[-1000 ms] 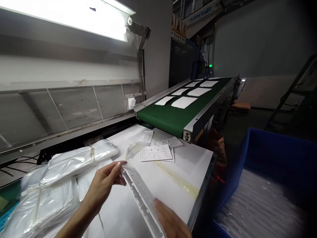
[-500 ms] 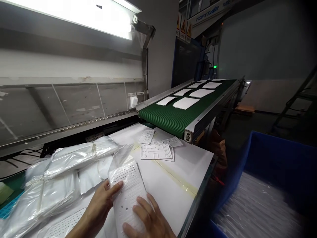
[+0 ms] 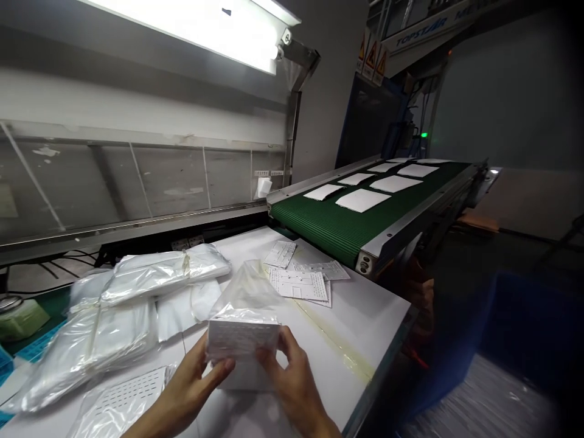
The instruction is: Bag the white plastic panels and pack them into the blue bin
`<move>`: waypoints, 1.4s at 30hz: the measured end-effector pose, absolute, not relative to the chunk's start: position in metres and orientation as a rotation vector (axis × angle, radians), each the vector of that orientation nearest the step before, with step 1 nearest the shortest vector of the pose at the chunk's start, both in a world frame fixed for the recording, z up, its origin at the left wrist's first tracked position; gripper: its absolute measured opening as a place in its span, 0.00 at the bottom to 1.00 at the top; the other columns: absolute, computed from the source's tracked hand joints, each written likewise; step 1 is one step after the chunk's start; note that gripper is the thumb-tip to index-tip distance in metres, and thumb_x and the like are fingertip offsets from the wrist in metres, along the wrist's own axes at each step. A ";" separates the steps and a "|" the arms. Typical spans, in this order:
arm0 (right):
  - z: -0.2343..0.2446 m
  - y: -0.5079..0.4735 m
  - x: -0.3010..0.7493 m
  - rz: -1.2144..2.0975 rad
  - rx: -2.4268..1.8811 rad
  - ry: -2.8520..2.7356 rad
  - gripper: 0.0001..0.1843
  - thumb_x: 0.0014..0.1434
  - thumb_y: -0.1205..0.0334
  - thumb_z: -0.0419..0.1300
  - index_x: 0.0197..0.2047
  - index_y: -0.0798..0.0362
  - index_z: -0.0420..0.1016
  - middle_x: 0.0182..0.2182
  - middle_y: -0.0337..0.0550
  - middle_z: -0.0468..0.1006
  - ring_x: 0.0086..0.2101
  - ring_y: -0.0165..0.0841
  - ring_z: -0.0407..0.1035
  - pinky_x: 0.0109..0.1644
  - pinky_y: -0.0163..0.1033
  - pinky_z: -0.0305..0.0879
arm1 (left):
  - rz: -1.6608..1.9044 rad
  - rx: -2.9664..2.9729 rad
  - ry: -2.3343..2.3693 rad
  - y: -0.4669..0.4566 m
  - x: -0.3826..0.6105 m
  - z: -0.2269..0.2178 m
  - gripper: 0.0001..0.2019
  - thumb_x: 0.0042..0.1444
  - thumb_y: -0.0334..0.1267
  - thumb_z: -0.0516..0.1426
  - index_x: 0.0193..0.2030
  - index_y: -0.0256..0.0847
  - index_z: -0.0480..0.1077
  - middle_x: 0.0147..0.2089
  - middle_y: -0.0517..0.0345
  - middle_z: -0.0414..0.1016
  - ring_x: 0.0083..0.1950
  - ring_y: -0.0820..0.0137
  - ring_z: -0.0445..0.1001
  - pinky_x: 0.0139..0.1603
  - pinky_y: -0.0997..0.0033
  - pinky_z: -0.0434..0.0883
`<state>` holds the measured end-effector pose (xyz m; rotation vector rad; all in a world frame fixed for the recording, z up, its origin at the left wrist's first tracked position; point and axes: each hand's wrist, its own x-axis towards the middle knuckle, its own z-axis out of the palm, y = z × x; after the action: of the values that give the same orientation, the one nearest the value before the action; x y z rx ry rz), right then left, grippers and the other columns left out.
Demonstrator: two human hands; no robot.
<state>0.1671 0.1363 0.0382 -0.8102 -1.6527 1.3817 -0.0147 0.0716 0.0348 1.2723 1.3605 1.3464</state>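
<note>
Between my two hands is a white slotted plastic panel inside a clear plastic bag, whose loose end stretches away from me over the table. My left hand grips the left edge, thumb on the near side. On the right edge, my right hand is closed with its thumb pressed to the panel. Below and left of my hands lies another bagged slotted panel. Several white perforated panels rest on the table beyond the bag.
Stacks of clear plastic bags lie at the left. A green conveyor belt carrying several white panels slopes up behind the table. At the right stands a blue bin with clear bagged items. A bright lamp hangs above.
The bagged panel has tilted up and turned, its edge now facing away. My right hand has moved from lying over its face to gripping its right edge. The view has shifted left.
</note>
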 end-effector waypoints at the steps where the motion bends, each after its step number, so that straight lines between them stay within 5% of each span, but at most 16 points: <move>1: 0.036 0.138 0.166 1.377 -0.819 -1.644 0.16 0.56 0.48 0.59 0.40 0.52 0.71 0.35 0.42 0.77 0.39 0.38 0.71 0.44 0.40 0.68 | 1.363 1.297 1.357 0.074 -0.017 0.041 0.21 0.54 0.44 0.59 0.54 0.43 0.67 0.52 0.50 0.74 0.50 0.57 0.71 0.48 0.64 0.69; 9: 0.052 0.151 0.179 1.270 -0.787 -1.692 0.22 0.55 0.48 0.60 0.50 0.50 0.68 0.46 0.45 0.74 0.48 0.40 0.67 0.51 0.42 0.65 | 1.444 1.313 1.293 0.091 -0.013 0.073 0.20 0.60 0.50 0.51 0.52 0.40 0.71 0.48 0.50 0.76 0.48 0.57 0.71 0.45 0.66 0.70; 13: 0.049 0.152 0.178 1.174 -0.813 -1.752 0.14 0.59 0.50 0.56 0.42 0.49 0.72 0.39 0.42 0.76 0.41 0.37 0.70 0.46 0.38 0.67 | 1.608 1.153 1.368 0.092 -0.004 0.068 0.25 0.60 0.55 0.46 0.55 0.43 0.68 0.54 0.51 0.72 0.54 0.56 0.67 0.49 0.66 0.68; 19: 0.002 0.153 0.181 1.030 -0.795 -1.831 0.14 0.61 0.48 0.52 0.40 0.47 0.73 0.38 0.42 0.74 0.41 0.38 0.69 0.44 0.36 0.68 | 1.461 1.344 1.296 0.093 -0.017 0.073 0.24 0.56 0.52 0.55 0.57 0.46 0.65 0.49 0.53 0.75 0.45 0.59 0.73 0.41 0.69 0.70; 22: -0.017 0.156 0.187 0.978 -0.807 -1.900 0.15 0.59 0.46 0.53 0.40 0.46 0.73 0.37 0.42 0.75 0.41 0.38 0.71 0.44 0.37 0.68 | 1.389 1.388 1.294 0.096 -0.021 0.065 0.19 0.60 0.50 0.50 0.53 0.44 0.69 0.47 0.53 0.76 0.44 0.61 0.73 0.43 0.69 0.69; 28: 0.005 0.156 0.179 1.186 -0.797 -1.707 0.40 0.47 0.37 0.61 0.57 0.49 0.62 0.52 0.50 0.72 0.53 0.46 0.65 0.55 0.46 0.64 | 1.394 1.295 1.260 0.087 -0.010 0.015 0.20 0.61 0.52 0.48 0.47 0.42 0.73 0.48 0.52 0.76 0.47 0.57 0.71 0.47 0.64 0.68; 32: 0.002 0.149 0.162 1.259 -0.874 -1.667 0.30 0.48 0.42 0.62 0.48 0.53 0.70 0.40 0.50 0.79 0.42 0.45 0.73 0.47 0.45 0.68 | 1.273 1.395 1.307 0.079 -0.018 0.009 0.16 0.53 0.50 0.58 0.42 0.43 0.75 0.43 0.53 0.78 0.46 0.54 0.73 0.48 0.62 0.68; 35: -0.012 0.145 0.162 1.203 -1.129 -1.694 0.32 0.45 0.41 0.63 0.47 0.56 0.72 0.39 0.53 0.79 0.43 0.49 0.72 0.48 0.50 0.67 | 1.331 1.404 1.212 0.082 -0.024 0.035 0.20 0.48 0.47 0.63 0.48 0.45 0.72 0.46 0.55 0.76 0.48 0.56 0.71 0.50 0.63 0.67; 42: -0.015 0.148 0.180 1.095 -1.139 -1.860 0.25 0.51 0.48 0.59 0.48 0.54 0.72 0.43 0.48 0.79 0.45 0.46 0.71 0.49 0.42 0.65 | 1.376 1.389 1.001 0.099 -0.013 0.053 0.17 0.63 0.45 0.48 0.49 0.38 0.70 0.41 0.53 0.74 0.38 0.67 0.70 0.39 0.70 0.68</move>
<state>0.1798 0.1484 -0.0152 -1.1391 -1.8601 1.0949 -0.0126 0.0985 0.0532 1.3889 1.0006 1.3759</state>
